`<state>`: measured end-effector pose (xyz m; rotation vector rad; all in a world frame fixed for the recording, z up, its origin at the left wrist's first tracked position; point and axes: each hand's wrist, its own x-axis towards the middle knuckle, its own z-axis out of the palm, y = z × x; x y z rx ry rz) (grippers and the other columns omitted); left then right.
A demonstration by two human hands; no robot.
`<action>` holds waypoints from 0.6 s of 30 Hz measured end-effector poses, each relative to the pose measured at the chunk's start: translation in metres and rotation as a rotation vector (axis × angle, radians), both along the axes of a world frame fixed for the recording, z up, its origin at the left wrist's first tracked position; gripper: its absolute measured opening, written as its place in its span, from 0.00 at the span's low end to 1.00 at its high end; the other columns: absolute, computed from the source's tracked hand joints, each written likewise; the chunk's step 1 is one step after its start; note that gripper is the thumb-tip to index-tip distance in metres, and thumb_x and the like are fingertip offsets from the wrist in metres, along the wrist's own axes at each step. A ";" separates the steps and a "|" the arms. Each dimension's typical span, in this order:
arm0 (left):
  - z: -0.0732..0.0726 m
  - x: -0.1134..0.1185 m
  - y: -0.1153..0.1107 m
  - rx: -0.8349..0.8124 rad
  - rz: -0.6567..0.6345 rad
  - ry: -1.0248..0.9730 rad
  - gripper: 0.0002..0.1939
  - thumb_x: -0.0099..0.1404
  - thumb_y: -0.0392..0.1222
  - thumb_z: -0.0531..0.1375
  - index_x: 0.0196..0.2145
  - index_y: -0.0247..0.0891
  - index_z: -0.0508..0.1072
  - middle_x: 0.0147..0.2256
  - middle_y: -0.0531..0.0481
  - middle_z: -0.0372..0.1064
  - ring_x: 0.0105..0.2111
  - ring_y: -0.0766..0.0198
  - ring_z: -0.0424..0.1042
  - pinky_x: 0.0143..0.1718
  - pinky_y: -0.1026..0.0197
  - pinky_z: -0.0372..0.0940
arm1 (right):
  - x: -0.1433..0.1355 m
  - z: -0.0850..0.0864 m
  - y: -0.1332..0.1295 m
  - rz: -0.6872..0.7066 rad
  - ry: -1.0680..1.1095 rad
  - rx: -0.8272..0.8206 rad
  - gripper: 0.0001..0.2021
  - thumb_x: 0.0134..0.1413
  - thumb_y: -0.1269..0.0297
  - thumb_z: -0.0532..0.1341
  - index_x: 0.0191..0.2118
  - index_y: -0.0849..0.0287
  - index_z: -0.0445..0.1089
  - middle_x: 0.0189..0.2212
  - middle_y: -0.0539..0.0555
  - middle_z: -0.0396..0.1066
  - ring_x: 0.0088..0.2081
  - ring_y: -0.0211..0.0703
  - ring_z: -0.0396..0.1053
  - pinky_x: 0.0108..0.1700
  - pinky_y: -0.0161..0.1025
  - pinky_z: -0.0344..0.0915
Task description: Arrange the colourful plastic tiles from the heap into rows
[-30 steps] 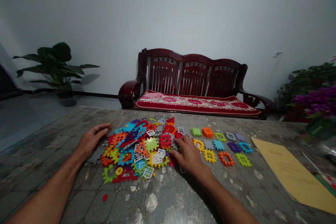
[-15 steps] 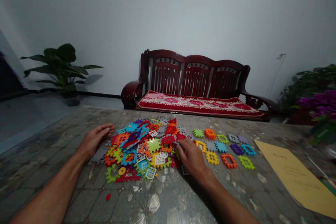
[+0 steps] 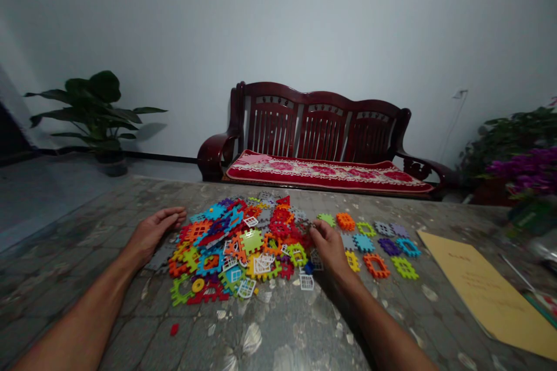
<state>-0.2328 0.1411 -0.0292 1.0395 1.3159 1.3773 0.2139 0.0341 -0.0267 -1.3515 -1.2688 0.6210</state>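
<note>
Beside the toothed-piece heap [image 3: 251,240] | right edge: right fingers [image 3: 321,228] narrow | left edge: left fingers [image 3: 173,211] half-curled | grips: cannot tell

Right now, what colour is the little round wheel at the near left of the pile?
The wheel is yellow; it shows best in the head view.

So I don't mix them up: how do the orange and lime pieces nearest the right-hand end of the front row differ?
The orange piece has one big opening; the lime piece has bars across its middle. The orange piece lies left of the lime piece. Both lie flat, with notched edges.
</note>
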 end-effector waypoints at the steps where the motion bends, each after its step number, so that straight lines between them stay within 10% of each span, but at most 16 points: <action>1: 0.000 0.000 0.000 -0.002 -0.001 0.006 0.29 0.37 0.52 0.79 0.37 0.37 0.82 0.37 0.43 0.85 0.39 0.57 0.83 0.40 0.64 0.77 | 0.002 -0.002 0.001 -0.003 -0.034 0.054 0.15 0.54 0.56 0.60 0.41 0.56 0.79 0.38 0.56 0.81 0.41 0.51 0.77 0.46 0.47 0.73; 6: -0.001 0.000 0.001 0.003 0.014 0.035 0.32 0.34 0.55 0.79 0.37 0.37 0.82 0.37 0.43 0.85 0.41 0.56 0.83 0.42 0.62 0.77 | 0.009 -0.020 0.007 0.041 -0.177 0.166 0.18 0.46 0.69 0.56 0.40 0.53 0.81 0.47 0.55 0.81 0.53 0.52 0.76 0.61 0.55 0.68; 18: 0.002 0.001 -0.001 0.006 0.002 0.076 0.28 0.41 0.53 0.77 0.38 0.37 0.82 0.39 0.41 0.85 0.43 0.53 0.83 0.47 0.57 0.77 | 0.009 -0.022 0.004 0.025 -0.201 0.128 0.19 0.50 0.69 0.56 0.44 0.56 0.80 0.46 0.56 0.80 0.50 0.50 0.76 0.58 0.53 0.71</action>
